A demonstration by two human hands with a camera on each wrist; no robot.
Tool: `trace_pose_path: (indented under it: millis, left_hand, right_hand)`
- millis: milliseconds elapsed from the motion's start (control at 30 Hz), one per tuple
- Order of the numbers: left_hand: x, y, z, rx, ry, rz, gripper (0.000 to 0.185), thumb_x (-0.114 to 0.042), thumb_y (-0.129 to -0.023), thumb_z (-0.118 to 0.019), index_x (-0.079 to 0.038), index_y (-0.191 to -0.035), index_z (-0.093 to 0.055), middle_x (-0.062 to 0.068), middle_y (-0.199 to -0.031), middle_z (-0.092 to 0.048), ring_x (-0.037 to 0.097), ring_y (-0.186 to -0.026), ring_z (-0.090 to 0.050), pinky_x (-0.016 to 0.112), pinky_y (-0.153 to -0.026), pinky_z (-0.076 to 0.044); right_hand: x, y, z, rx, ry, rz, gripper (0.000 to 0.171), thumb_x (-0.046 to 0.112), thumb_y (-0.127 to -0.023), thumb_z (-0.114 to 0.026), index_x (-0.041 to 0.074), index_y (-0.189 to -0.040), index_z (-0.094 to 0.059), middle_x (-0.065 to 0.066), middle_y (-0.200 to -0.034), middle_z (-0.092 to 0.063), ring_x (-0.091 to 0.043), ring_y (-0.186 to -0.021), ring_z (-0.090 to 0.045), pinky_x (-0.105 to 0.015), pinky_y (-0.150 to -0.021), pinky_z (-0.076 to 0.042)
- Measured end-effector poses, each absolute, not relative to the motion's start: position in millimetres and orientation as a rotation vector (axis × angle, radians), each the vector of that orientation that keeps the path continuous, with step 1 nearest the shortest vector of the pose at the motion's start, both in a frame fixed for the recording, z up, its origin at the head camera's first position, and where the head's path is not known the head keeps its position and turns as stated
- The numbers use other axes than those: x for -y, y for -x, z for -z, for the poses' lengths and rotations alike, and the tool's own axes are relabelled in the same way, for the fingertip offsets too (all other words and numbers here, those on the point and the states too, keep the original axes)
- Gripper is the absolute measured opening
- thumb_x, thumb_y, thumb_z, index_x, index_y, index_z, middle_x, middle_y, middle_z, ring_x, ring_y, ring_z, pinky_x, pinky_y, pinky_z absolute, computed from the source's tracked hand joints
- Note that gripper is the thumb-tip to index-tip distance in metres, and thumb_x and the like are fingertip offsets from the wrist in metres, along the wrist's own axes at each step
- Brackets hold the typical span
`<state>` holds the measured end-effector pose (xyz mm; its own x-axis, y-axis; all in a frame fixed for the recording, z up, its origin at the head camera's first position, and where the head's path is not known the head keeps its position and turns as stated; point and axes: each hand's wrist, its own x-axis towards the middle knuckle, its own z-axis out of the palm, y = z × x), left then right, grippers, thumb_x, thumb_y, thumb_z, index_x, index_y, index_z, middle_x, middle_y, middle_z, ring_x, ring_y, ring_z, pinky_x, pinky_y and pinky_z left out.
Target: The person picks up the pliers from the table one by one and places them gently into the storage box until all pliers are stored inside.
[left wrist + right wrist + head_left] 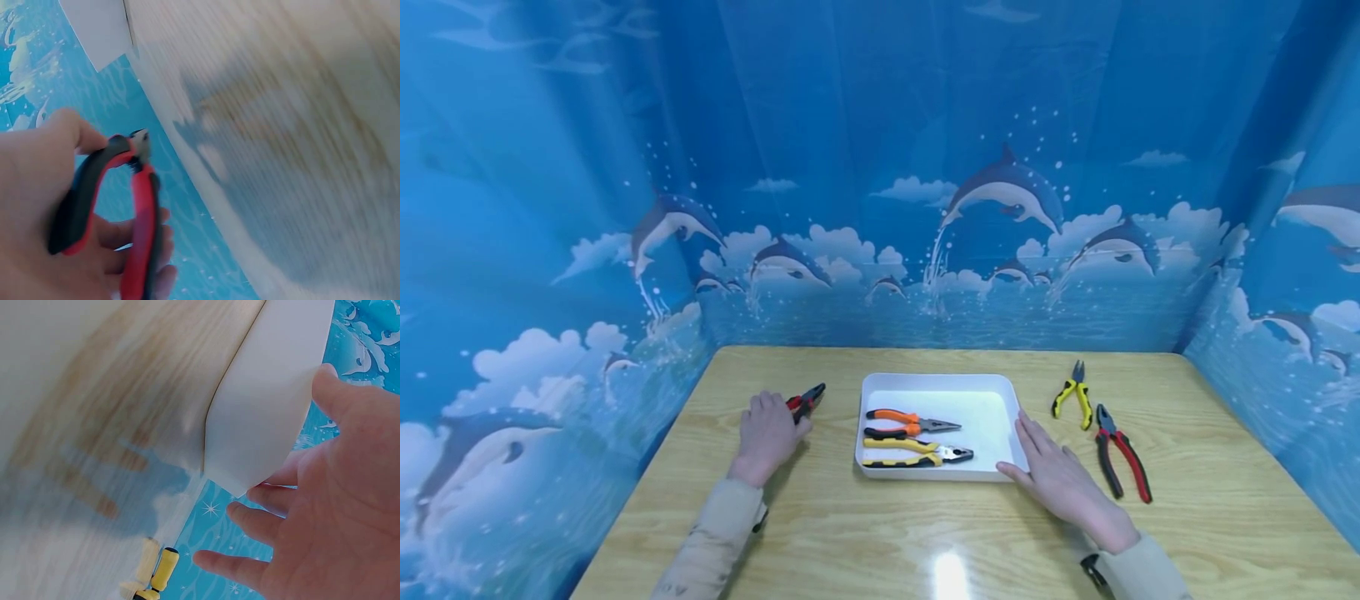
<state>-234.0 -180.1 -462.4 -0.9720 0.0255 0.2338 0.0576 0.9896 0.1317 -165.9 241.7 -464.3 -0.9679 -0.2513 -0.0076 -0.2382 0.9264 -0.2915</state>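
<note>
My left hand (pixel 770 439) pinches red-black pliers (pixel 807 401) left of centre in the frame, my right hand (pixel 1062 482), fingers (pixel 232 567) spread, touches the white tray (pixel 936 382) between, orange pliers (pixel 910 426) and black-yellow pliers (pixel 925 453) inside, bright yellow pliers (pixel 1081 392) and long red pliers (pixel 1120 442) on the counter (pixel 835 533) at right.

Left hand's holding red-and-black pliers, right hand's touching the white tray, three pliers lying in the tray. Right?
Wrong count: the head view shows two pliers in the white tray, an orange-and-black pair and a yellow-and-black pair. The rest stands: left hand holding red-and-black pliers, right hand touching the tray.
</note>
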Motion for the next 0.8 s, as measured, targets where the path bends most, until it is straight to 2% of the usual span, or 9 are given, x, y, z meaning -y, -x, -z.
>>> trace_pose_path:
  millis: [333, 567, 800]
  left_hand:
    - [175, 232, 457, 2.63, 0.182, 0.133, 0.058, -0.043, -0.084, -0.081, 0.009, -0.09, -0.057, 0.022, -0.084, -0.055, 0.035, -0.076, -0.052, 0.043, -0.062, -0.044]
    - [167, 233, 453, 2.636, 0.198, 0.131, 0.054, -0.043, -0.085, -0.078, 0.007, -0.09, -0.057, 0.022, -0.087, -0.056, 0.034, -0.079, -0.052, 0.042, -0.063, -0.042]
    - [157, 232, 444, 2.728, 0.203, 0.131, 0.059, -0.048, -0.09, -0.072, 0.009, -0.1, -0.058, 0.024, -0.097, -0.058, 0.036, -0.089, -0.054, 0.043, -0.07, -0.045]
  right_hand:
    - [-241, 165, 465, -3.066, 0.401, 0.452, 0.084, 0.052, -0.102, -0.053, -0.008, -0.155, -0.028, -0.028, -0.163, -0.02, -0.051, -0.144, -0.03, -0.078, -0.105, -0.029]
    - [-242, 166, 465, -3.052, 0.399, 0.459, 0.084, 0.052, -0.102, -0.052, -0.009, -0.155, -0.027, -0.028, -0.163, -0.019, -0.051, -0.144, -0.028, -0.078, -0.105, -0.028]
    - [-242, 165, 465, -3.062, 0.405, 0.461, 0.084, 0.051, -0.102, -0.054, -0.009, -0.155, -0.027, -0.028, -0.163, -0.02, -0.05, -0.145, -0.029, -0.078, -0.105, -0.029]
